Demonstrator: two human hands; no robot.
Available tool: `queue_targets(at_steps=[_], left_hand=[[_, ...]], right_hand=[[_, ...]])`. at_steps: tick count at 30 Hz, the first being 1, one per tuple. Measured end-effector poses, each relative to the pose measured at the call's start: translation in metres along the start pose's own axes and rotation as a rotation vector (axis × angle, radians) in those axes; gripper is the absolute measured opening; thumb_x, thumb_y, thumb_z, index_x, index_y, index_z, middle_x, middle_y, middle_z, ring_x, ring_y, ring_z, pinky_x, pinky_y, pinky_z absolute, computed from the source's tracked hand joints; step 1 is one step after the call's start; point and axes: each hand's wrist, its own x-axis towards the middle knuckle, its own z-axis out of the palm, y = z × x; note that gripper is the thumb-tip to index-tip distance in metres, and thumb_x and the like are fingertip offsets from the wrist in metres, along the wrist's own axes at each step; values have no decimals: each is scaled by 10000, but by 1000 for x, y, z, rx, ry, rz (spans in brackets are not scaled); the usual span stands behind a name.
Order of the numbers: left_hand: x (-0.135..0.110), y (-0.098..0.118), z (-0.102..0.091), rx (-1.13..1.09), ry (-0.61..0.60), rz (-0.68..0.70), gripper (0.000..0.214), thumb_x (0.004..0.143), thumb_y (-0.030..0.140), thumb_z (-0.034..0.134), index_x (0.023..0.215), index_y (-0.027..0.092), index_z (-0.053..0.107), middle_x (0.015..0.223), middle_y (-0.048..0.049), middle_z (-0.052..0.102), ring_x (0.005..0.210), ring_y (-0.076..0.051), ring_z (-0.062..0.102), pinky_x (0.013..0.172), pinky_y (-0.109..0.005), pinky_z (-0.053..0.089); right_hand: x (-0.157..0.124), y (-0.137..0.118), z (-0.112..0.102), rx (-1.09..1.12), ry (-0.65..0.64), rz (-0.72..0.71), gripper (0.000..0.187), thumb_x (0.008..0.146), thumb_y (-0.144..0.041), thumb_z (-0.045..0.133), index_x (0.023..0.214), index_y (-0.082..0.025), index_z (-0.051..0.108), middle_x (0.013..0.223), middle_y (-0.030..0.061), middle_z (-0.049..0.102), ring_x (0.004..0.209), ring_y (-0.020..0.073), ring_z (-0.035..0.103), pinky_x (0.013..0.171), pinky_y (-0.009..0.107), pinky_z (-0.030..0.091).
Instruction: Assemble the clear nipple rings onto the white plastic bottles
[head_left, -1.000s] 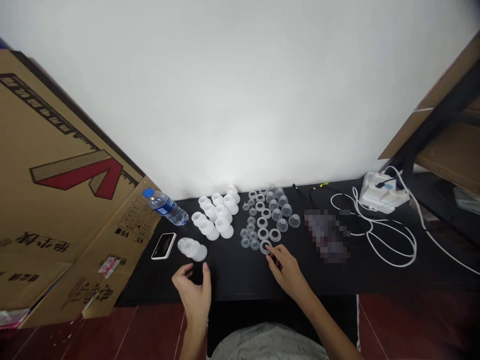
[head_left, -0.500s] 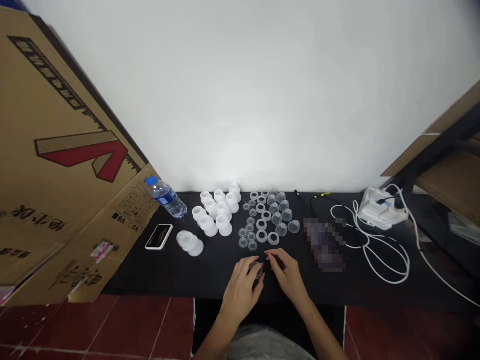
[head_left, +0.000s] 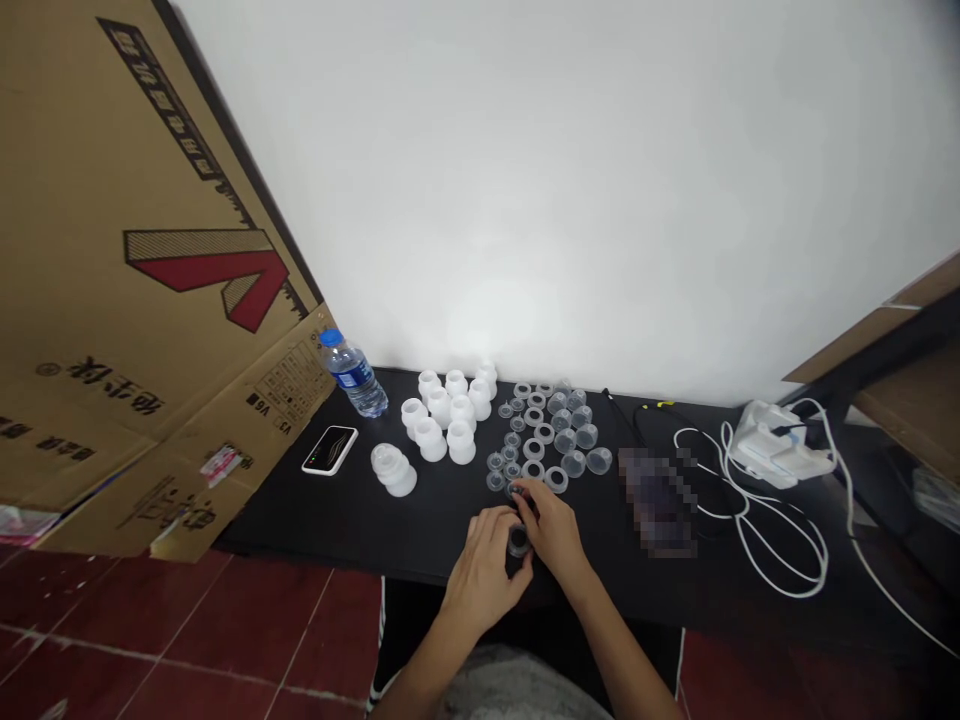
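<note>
My left hand (head_left: pixel 484 565) is closed around a translucent ring (head_left: pixel 518 541), held low over the near part of the black table. My right hand (head_left: pixel 551 520) reaches just beyond it, its fingertips pinching a small clear silicone nipple (head_left: pixel 514 489) at the near end of a group of nipples (head_left: pixel 496 461). Translucent rings (head_left: pixel 556 479) lie in rows beside these. Clear domed caps (head_left: pixel 598 460) stand to the right of the rings. White small bottles (head_left: pixel 461 442) stand in a cluster at the back left. One capped white bottle (head_left: pixel 394 470) is apart, nearer to me.
A water bottle (head_left: pixel 354 374) and a white-framed phone-like device (head_left: pixel 330 450) are at the left, by a large cardboard box (head_left: pixel 187 400). At the right lie a pixelated dark object (head_left: pixel 660 505), white cables (head_left: pixel 750 530) and a white plugged-in device (head_left: pixel 780 445).
My right hand has moved forward and left, onto the nearest nipple. My left hand still holds the ring. The camera view has shifted and tilted slightly.
</note>
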Motion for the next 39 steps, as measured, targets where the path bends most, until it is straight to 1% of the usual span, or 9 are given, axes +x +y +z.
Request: queue_targets(at_steps=[5,11,15,21,25,30,33,36,39], left_hand=[[2,-5,-4,6,-25,14,193,952,76,670,1054,234,622,1226,-96,744,1141,-290,704,965,-466,585],[13,-26,-17,141,-16,18,137,1024,119,661,1082,233,712,1395,-95,765,1203,-312,721,970,-510,580],[21,-36,-20,150,-32,2,139,1026,153,681,1111,243,744,1404,-82,772,1201,-322,727,944,-533,601],[20,-41,-11,29,34,-15,209,1053,177,641,1215,265,738,1403,-85,754,1274,-297,704,1073,-532,602],[21,-43,-10,-14,43,-18,152,1027,190,675,1146,263,735,1345,-88,747,1260,-286,708,1070,-495,613],[22,-42,-11,-33,36,-62,103,1003,182,682,1071,259,686,1307,-94,699,1262,-286,694,1082,-489,592],[22,-41,-11,-52,52,-87,123,992,188,686,1082,256,635,1304,-98,669,1268,-286,674,1062,-475,591],[22,-40,-11,-47,93,-118,247,969,226,724,1176,252,592,1245,-100,655,1192,-291,675,1005,-475,600],[22,-39,-11,-23,77,-137,362,981,260,730,1311,253,581,1219,-98,656,1138,-294,672,989,-483,594]], right_hand=[[-3,2,-6,130,58,32,180,1081,-356,616,1073,-236,749,954,49,802,797,210,754,754,299,586],[-3,1,-5,103,142,16,168,1060,-373,648,1006,-233,724,859,30,728,674,182,663,663,291,555],[-5,2,-4,53,159,7,131,1049,-339,654,1078,-239,734,864,22,709,648,176,642,650,300,553],[-14,6,-3,33,105,-17,202,1034,-301,676,1208,-243,759,972,48,725,678,180,666,678,320,597],[-20,11,1,-1,122,-12,250,1027,-281,673,1257,-241,764,1005,71,723,687,197,681,689,345,628],[-19,11,3,-23,116,-3,218,1023,-269,680,1214,-239,782,1049,105,714,725,223,710,697,367,646],[-18,8,0,17,107,5,198,1042,-276,647,1187,-239,778,1103,125,716,791,239,729,693,365,647],[-17,4,-5,82,87,32,178,1053,-308,643,1179,-245,751,1149,125,734,849,245,738,681,344,634],[-17,1,-10,168,62,92,217,1076,-357,630,1255,-249,688,1069,88,767,797,223,739,702,330,625]])
